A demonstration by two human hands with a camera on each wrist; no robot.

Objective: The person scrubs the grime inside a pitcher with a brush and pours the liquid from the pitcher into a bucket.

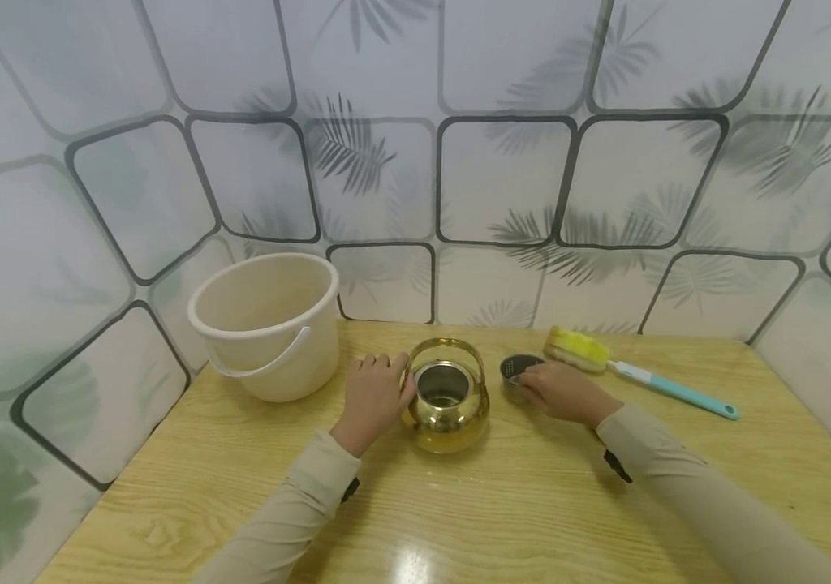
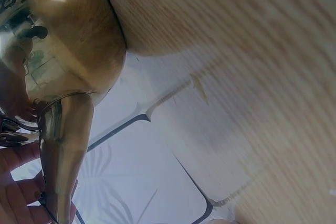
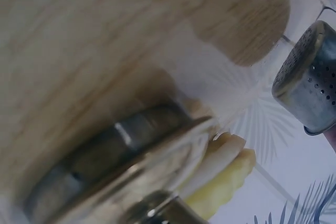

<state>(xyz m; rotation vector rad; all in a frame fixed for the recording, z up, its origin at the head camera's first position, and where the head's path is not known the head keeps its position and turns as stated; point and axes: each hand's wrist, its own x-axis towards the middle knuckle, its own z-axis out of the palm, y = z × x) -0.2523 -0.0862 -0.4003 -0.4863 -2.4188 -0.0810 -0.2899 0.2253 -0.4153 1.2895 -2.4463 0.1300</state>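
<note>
A shiny gold kettle with a raised hoop handle stands uncovered on the wooden table. My left hand is at its left side, and the left wrist view shows fingers wrapped round the spout. To the right of the kettle, my right hand holds a small metal strainer cup by its rim. Small holes pierce the strainer's base and side in the right wrist view. Near that wrist camera is a blurred round metal piece with a knob, like a lid; the right arm hides it in the head view.
A cream bucket with its handle hanging down stands at the left rear. Behind and right of my right hand lies a brush with a yellow sponge head and a blue-and-white handle. A tiled-pattern wall borders the table's back edge.
</note>
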